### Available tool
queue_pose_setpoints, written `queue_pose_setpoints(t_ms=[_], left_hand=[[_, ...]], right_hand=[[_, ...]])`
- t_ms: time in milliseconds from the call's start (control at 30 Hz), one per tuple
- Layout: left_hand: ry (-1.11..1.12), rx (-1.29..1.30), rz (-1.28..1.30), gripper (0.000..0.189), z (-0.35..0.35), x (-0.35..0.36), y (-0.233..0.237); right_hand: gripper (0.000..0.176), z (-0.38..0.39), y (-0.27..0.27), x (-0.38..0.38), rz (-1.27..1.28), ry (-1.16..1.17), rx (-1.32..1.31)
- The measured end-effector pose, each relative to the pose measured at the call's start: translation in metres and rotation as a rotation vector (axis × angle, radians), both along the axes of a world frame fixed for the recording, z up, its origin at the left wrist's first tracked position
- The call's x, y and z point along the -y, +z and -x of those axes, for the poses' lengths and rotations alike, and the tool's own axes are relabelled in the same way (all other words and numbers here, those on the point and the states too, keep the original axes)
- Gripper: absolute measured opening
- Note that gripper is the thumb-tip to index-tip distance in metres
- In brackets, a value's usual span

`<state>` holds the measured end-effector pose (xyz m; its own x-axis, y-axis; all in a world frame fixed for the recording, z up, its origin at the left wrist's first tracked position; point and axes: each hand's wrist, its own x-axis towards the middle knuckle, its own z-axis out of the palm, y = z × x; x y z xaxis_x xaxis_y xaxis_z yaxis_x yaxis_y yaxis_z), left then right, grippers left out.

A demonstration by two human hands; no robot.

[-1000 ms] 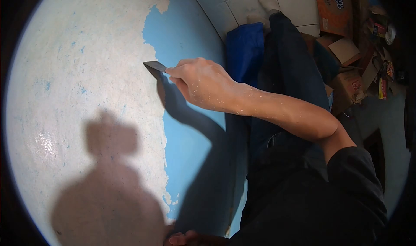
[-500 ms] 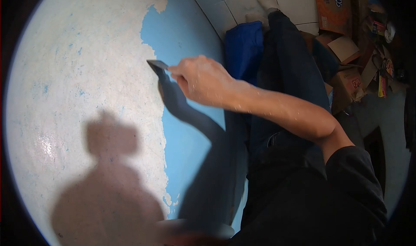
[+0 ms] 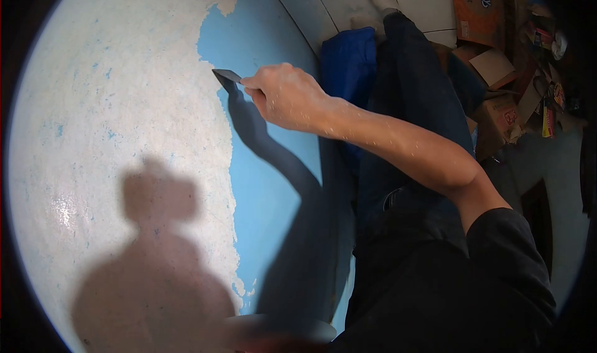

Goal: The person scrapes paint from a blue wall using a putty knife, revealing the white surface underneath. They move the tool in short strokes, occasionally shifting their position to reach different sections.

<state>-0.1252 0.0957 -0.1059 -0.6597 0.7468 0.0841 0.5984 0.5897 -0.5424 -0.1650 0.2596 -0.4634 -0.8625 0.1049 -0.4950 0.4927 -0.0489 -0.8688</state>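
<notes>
Head view: paint scraper (image 3: 229,75) clamped in the right hand (image 3: 283,95).
It's held at the ragged left edge of the blue paint (image 3: 270,36); left hand (image 3: 273,343) is blurred, near side, so grip can't be told.

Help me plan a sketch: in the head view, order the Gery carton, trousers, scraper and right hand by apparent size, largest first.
1. Trousers
2. Right hand and Gery carton: too alike to rank
3. Scraper, visible part only

Head view, down along the wall (image 3: 174,116)
</notes>
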Motion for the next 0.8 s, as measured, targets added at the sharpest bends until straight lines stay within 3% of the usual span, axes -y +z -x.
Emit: queue_pose_setpoints(t_ms=[67,133,233,267,400,433,533,633,667,800], left_hand=[[-0.018,-0.024,-0.013,0.057,0.0,0.004,0.001],[-0.009,-0.109,-0.096,0.057,0.0,0.016,-0.004],[0.003,-0.187,0.013,0.057,-0.004,0.016,-0.001],[0.198,-0.3,-0.005,0.057,-0.008,0.01,-0.004],[0.221,-0.348,-0.003,0.058,-0.008,0.011,-0.007],[0.042,-0.249,0.027,0.058,-0.006,0.018,-0.001],[0.067,-0.123,-0.002,0.058,-0.009,0.022,0.007],[0.043,-0.244,0.028,0.059,-0.005,0.017,-0.002],[0.211,-0.331,-0.025,0.059,-0.008,0.01,-0.007],[0.146,-0.253,-0.059,0.06,-0.005,0.016,-0.003]], right_hand=[[0.024,0.006,0.003,-0.011,0.059,0.085,0.039],[0.024,-0.003,0.013,-0.004,0.022,0.021,-0.02],[0.024,-0.003,0.001,-0.002,-0.02,0.003,-0.019],[0.024,0.006,-0.009,-0.004,-0.016,0.03,0.027],[0.023,0.0,0.009,-0.01,-0.02,0.055,-0.037],[0.023,-0.002,0.007,-0.008,-0.033,0.034,-0.054],[0.023,-0.002,-0.003,-0.005,-0.013,0.0,-0.032],[0.023,0.003,-0.004,-0.016,0.016,0.059,0.017],[0.023,-0.001,0.001,-0.012,-0.001,0.039,-0.007],[0.023,-0.005,0.002,0.002,-0.067,-0.009,-0.071]])
